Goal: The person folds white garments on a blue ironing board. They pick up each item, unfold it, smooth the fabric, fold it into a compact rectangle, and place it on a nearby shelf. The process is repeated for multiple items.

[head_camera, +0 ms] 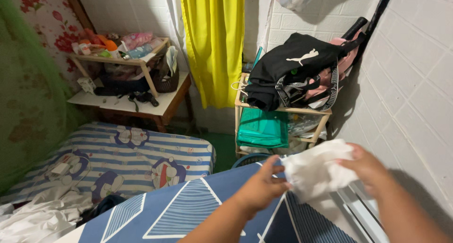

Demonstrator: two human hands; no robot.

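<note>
Both of my hands hold a crumpled white cloth (317, 170) above a blue sheet with white striped triangles (188, 210). My left hand (262, 189) pinches the cloth's left edge with fingers closed. The right edge is gripped by my right hand (368, 170) near the white tiled wall (415, 97). The cloth hangs bunched between the two hands.
A bed with a blue-and-white striped cartoon sheet (127, 160) lies at left, with white fabric (37, 217) piled on it. A small wooden shelf (283, 115) bears black and pink clothes and a green bag. A cluttered side table (137, 99) and a yellow curtain (214, 45) stand behind.
</note>
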